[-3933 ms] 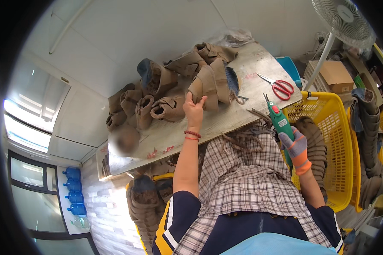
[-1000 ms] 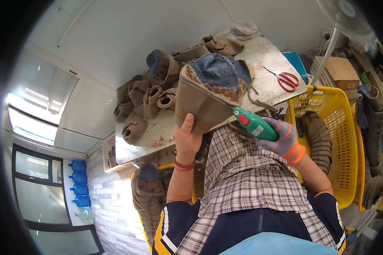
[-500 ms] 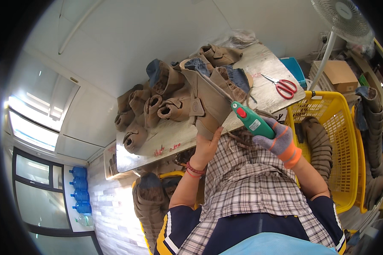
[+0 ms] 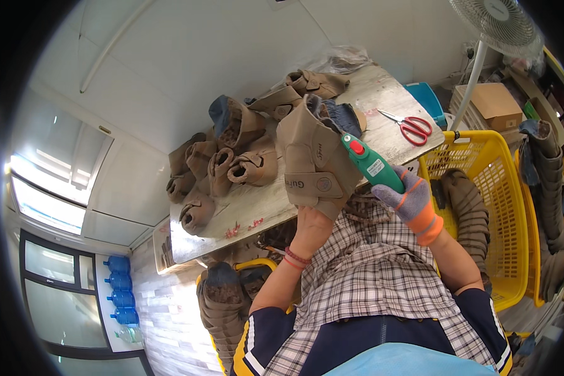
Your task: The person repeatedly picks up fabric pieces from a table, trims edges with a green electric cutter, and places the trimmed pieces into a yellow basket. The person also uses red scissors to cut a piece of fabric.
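A tan-brown boot upper with a strap and stitched edges is on my left hand; its fingers go up inside the upper and are hidden. My right hand, in a grey and orange glove, grips a green handheld power tool with a red button. The tool's tip meets the right edge of the upper, close to its blue-grey lining; the working end is too small to make out. More tan boot uppers lie heaped on the table behind and left of my hands.
Red-handled scissors rest on the table at the right. Beyond stand a yellow basket holding stacked uppers, a blue bin, a cardboard box and a fan. Another yellow basket of uppers is below left.
The upper has turned, so its strap side faces me, and my left hand has moved deeper under it. The tool stays at its right edge, barely moved.
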Motion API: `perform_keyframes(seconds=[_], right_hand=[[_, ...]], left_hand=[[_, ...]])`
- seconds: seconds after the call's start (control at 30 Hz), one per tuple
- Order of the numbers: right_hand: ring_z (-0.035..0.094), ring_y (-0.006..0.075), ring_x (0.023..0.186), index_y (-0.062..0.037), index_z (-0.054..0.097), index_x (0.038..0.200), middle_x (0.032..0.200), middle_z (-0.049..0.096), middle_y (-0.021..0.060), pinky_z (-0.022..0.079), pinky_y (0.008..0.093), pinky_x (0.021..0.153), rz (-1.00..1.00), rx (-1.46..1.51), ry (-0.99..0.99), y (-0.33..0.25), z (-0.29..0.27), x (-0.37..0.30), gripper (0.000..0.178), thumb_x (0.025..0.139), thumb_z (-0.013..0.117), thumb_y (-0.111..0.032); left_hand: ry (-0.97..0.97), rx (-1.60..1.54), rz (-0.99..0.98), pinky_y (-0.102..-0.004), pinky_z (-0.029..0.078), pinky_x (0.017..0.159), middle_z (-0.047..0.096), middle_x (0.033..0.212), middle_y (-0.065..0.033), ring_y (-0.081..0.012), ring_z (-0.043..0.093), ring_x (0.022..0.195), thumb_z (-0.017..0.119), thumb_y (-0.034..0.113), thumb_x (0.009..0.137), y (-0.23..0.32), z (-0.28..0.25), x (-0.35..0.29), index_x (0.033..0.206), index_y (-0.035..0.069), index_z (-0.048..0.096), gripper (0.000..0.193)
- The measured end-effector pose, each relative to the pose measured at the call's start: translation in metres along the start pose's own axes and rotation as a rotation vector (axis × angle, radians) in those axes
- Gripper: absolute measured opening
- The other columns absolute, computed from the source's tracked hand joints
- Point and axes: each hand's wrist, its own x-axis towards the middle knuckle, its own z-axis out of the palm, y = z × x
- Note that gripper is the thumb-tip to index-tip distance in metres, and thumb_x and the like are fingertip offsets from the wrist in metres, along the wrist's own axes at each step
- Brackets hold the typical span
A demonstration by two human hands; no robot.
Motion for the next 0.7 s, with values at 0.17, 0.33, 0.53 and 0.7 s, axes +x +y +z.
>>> perform_keyframes(seconds=[0.17,0.33,0.53,0.7], right_hand=[[0.058,0.0054,0.070,0.0012,0.061,0.110,0.084,0.066,0.0031,0.048,0.0209,0.061,0.072,0.085,0.045,-0.005,-0.010,0.010,0.045,0.079,0.077,-0.028],[0.053,0.0029,0.063,0.0000,0.062,0.109,0.079,0.063,-0.0003,0.043,0.0191,0.054,-0.041,0.107,0.192,0.003,-0.030,0.011,0.039,0.082,0.074,-0.025],[0.049,0.0033,0.058,0.0002,0.062,0.105,0.073,0.060,-0.0014,0.040,0.0199,0.052,0.008,0.104,0.258,0.027,-0.045,-0.004,0.035,0.084,0.072,-0.025],[0.049,0.0038,0.056,0.0000,0.062,0.103,0.073,0.060,-0.0014,0.040,0.0213,0.051,0.083,0.077,0.254,0.039,-0.051,-0.014,0.035,0.083,0.073,-0.026]], left_hand=[[-0.058,0.008,0.045,-0.0498,0.036,0.099,0.057,0.122,-0.0165,-0.0388,0.050,0.114,0.062,0.001,0.076,-0.009,0.003,-0.010,0.113,0.008,0.065,0.038],[0.496,-0.181,-0.296,-0.0372,0.041,0.096,0.057,0.117,-0.0204,-0.0349,0.053,0.110,0.069,-0.001,0.079,-0.070,-0.029,0.000,0.127,-0.007,0.046,0.053],[0.897,0.509,-0.441,-0.0404,0.045,0.088,0.052,0.108,-0.0174,-0.0334,0.055,0.094,0.070,0.008,0.080,-0.174,-0.087,0.050,0.120,-0.004,0.047,0.048],[0.507,-1.583,-1.074,-0.0369,0.050,0.080,0.058,0.092,-0.0083,-0.0217,0.057,0.085,0.068,0.015,0.086,-0.204,0.051,0.040,0.101,-0.001,0.056,0.026]])
